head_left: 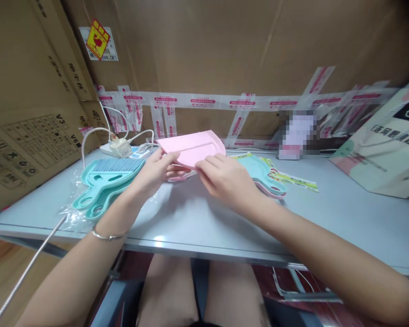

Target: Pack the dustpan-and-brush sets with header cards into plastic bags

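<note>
A pink dustpan (192, 152) is held above the table between my two hands. My left hand (158, 168) grips its left side, with the thumb on top and fingers beneath. The fingers of my right hand (221, 175) close on its near right edge. A pink piece below the left fingers is partly hidden, and I cannot tell what it is. Left of my left hand lies a teal brush (114, 165) with a teal dustpan under it, on clear plastic wrapping. Beyond my right hand a teal dustpan (261, 172) rests over something pink, its left part hidden.
Green-and-yellow label strips (296, 180) lie right of the teal dustpan. A white plug adapter (120, 147) with cables sits at the back left. A blurred phone-like object (296, 136) leans at the back. Cardboard boxes (197, 50) wall the grey table (327, 227); a printed carton (385, 145) stands right.
</note>
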Tool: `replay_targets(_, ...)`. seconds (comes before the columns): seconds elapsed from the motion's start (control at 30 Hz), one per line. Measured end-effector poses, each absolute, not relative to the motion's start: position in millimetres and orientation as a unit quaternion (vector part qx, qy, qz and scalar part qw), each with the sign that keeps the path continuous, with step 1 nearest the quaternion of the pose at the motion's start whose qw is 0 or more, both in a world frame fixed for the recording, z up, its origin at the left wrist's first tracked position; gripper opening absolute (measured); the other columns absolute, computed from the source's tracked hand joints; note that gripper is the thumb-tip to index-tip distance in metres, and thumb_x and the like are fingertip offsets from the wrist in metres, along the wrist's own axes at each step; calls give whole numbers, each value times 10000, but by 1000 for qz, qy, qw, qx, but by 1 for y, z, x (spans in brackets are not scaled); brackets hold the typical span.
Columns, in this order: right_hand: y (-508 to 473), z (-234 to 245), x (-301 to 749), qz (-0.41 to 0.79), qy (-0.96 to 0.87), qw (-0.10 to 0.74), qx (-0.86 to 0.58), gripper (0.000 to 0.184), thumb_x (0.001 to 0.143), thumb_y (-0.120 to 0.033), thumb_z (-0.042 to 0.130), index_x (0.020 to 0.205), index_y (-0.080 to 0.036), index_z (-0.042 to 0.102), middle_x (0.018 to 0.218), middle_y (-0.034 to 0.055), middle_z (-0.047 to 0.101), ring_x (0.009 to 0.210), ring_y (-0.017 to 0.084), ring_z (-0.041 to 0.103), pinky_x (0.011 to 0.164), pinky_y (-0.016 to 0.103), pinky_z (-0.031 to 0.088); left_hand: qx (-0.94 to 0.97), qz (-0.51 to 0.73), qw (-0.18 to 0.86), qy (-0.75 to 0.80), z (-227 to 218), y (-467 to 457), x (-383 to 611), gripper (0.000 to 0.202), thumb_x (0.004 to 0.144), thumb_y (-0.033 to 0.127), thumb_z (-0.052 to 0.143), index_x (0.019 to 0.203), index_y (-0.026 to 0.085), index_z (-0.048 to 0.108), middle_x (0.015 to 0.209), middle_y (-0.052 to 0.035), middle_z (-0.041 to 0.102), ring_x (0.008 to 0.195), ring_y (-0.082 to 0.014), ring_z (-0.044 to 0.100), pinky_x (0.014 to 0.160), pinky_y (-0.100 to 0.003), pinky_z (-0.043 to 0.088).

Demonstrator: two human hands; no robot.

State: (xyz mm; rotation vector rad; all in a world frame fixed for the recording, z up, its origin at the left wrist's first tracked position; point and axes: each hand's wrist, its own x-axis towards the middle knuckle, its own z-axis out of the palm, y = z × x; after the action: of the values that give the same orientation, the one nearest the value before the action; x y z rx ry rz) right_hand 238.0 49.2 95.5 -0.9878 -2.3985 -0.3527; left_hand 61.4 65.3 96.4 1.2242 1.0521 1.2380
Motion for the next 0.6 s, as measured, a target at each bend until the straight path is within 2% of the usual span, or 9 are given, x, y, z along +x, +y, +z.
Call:
replay_targets(0.1, 62, 94, 251, -37, -844, 396, -359, 244, 871, -317, 468, 1055, -179, 550, 1107, 107, 578, 1052, 242, 506, 898, 384, 378, 500, 536, 510, 450, 100, 69, 52, 188, 761, 174, 563, 938, 125, 523, 735, -35, 635, 633, -133, 644, 634, -265, 552)
replay_targets(0.17, 72, 91, 260, 22, -767, 487, -416, 402, 825, -361, 539, 1188, -208, 459, 1307, 116, 439, 1230, 263, 383, 993, 431, 326, 497, 536, 506, 458, 101, 71, 45, 145, 750, 174, 574, 881, 118, 549, 705, -24, 624, 613, -110, 625, 660, -239, 541)
replay_targets(0.23, 80, 86, 266, 151, -674, 540, -481, 519, 791, -364, 578, 1252, -229, 382, 1374, 113, 361, 1281, 261, 339, 1005, 438, 343, 505, 514, 521, 458, 101, 73, 40, 120, 741, 207, 593, 820, 121, 566, 666, -17, 613, 602, -106, 612, 672, -234, 534)
replay_targets(0.3, 85, 80, 269, 366, -590, 530, -486, 456, 806, -368, 555, 1215, -227, 412, 1304, 106, 449, 1193, 234, 458, 940, 409, 433, 524, 486, 536, 450, 100, 74, 38, 129, 739, 246, 604, 781, 129, 569, 640, -15, 607, 592, -115, 607, 665, -252, 534)
replay_targets(0.37, 86, 76, 269, 561, -514, 476, -442, 276, 835, -330, 514, 1075, -194, 519, 1104, 89, 591, 967, 188, 599, 814, 351, 524, 551, 455, 540, 445, 100, 75, 38, 166, 764, 300, 590, 785, 137, 569, 641, -22, 612, 591, -129, 611, 661, -281, 533)
replay_targets(0.4, 85, 75, 268, 622, -484, 452, -417, 194, 838, -280, 507, 990, -172, 560, 988, 77, 630, 846, 163, 627, 743, 315, 550, 566, 437, 536, 448, 101, 75, 38, 202, 787, 342, 568, 795, 140, 570, 647, -31, 616, 595, -137, 612, 659, -295, 529)
replay_targets(0.47, 82, 73, 266, 675, -439, 443, -396, 100, 803, -144, 516, 864, -137, 595, 825, 54, 652, 680, 127, 624, 629, 256, 565, 603, 409, 492, 476, 103, 76, 34, 303, 827, 433, 506, 818, 139, 580, 695, -57, 632, 634, -150, 614, 673, -306, 515)
replay_targets(0.5, 80, 73, 266, 680, -420, 452, -396, 111, 780, -85, 515, 840, -128, 599, 787, 45, 654, 642, 118, 618, 596, 240, 566, 625, 399, 449, 499, 105, 77, 31, 361, 841, 476, 467, 831, 136, 588, 745, -75, 643, 680, -160, 615, 687, -309, 506)
replay_targets(0.6, 75, 69, 268, 688, -378, 467, -407, 164, 767, -14, 490, 843, -114, 595, 768, 41, 659, 636, 112, 626, 593, 235, 577, 690, 345, 266, 578, 109, 81, 17, 444, 849, 520, 385, 838, 140, 615, 875, -94, 654, 815, -197, 598, 712, -304, 473)
